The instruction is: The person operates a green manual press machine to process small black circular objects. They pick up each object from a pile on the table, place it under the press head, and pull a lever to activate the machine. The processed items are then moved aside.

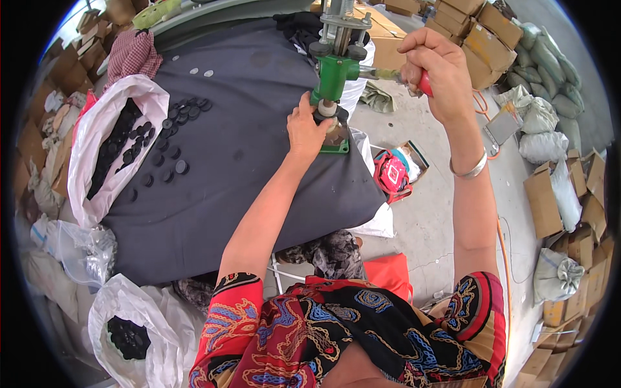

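A green hand press (337, 79) stands at the far right part of the dark cloth-covered table. My right hand (435, 68) is raised beside it, fingers wrapped round the red knob (425, 84) of its lever (380, 74). Down at the press base, my left hand (305, 129) has thumb and fingers around a black round piece (321, 116), just beneath the pale ram tip (327, 108). My fingers partly cover that piece. Loose black round caps (182, 167) lie on the cloth to the left, beside an open white bag (82, 187) holding many more.
Three small pale discs (193, 71) lie on the far cloth (259, 194). A checked cloth bundle (132, 57) sits at the far left. Another white bag of black pieces (129, 339) stands lower left. Cardboard boxes (543, 200) and sacks line the right, with an orange cord (501, 258) on the floor.
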The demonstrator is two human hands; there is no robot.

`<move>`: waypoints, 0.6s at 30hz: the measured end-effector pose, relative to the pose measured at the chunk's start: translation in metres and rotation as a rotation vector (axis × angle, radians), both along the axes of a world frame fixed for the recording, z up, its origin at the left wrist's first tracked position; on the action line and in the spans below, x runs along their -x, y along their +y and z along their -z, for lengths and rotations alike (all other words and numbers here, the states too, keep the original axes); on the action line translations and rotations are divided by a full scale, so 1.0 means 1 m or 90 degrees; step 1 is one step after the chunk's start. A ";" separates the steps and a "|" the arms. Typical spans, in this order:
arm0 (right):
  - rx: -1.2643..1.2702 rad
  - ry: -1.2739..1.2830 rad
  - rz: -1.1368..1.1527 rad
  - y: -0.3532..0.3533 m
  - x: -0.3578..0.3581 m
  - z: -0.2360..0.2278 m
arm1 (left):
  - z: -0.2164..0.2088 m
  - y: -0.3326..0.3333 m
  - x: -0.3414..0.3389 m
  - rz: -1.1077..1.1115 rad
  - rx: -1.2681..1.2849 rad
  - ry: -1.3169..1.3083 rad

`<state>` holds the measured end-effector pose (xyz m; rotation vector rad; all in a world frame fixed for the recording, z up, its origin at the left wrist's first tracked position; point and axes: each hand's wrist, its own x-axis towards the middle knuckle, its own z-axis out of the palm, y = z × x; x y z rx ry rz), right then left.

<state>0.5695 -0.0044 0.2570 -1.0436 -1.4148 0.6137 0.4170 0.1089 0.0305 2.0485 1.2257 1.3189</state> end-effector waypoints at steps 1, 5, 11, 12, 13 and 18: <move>0.001 -0.001 -0.003 0.000 0.000 0.000 | 0.000 0.001 -0.003 0.001 0.003 -0.002; 0.006 0.004 0.005 -0.001 0.002 0.000 | 0.000 0.002 -0.009 -0.006 0.023 -0.022; -0.006 -0.003 0.016 -0.004 0.004 0.005 | 0.003 0.007 -0.013 0.000 0.048 -0.034; -0.009 -0.009 0.019 -0.005 0.003 0.006 | 0.003 0.006 -0.013 -0.007 0.041 -0.025; -0.007 -0.004 0.016 -0.005 0.002 0.007 | 0.003 0.006 -0.014 -0.014 0.035 -0.017; -0.012 -0.031 0.045 -0.019 0.008 0.027 | 0.001 0.005 -0.011 0.024 0.083 -0.045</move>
